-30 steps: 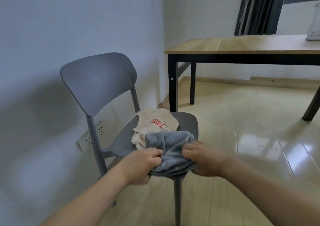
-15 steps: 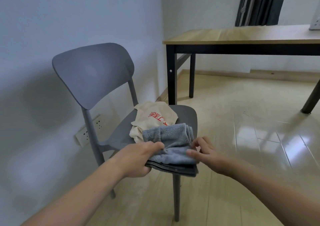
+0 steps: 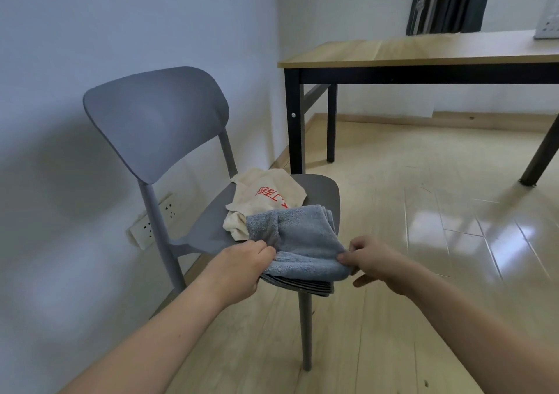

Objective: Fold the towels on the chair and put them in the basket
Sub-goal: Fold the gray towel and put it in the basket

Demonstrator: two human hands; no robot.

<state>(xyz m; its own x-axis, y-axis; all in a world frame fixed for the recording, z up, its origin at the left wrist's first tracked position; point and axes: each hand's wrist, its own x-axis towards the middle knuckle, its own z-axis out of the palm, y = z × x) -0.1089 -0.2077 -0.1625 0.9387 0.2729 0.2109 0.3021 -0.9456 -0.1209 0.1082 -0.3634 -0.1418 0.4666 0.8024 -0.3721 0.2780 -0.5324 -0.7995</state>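
A grey chair (image 3: 193, 139) stands at centre left against a pale wall with a socket (image 3: 151, 222) low on it, on a glossy wood floor (image 3: 423, 212), with a wood-topped, black-legged table (image 3: 423, 58) at upper right. On the seat, a blue towel (image 3: 302, 239) lies folded at the front edge over a dark striped towel (image 3: 302, 286), with a cream towel (image 3: 266, 197) behind them; the left hand (image 3: 239, 269) grips the blue towel's left edge with curled fingers, and the right hand (image 3: 372, 265) pinches its right front corner. Compared with half a second ago, the right hand has changed from extended fingers touching the towel to a pinch, while the left hand keeps its grip.
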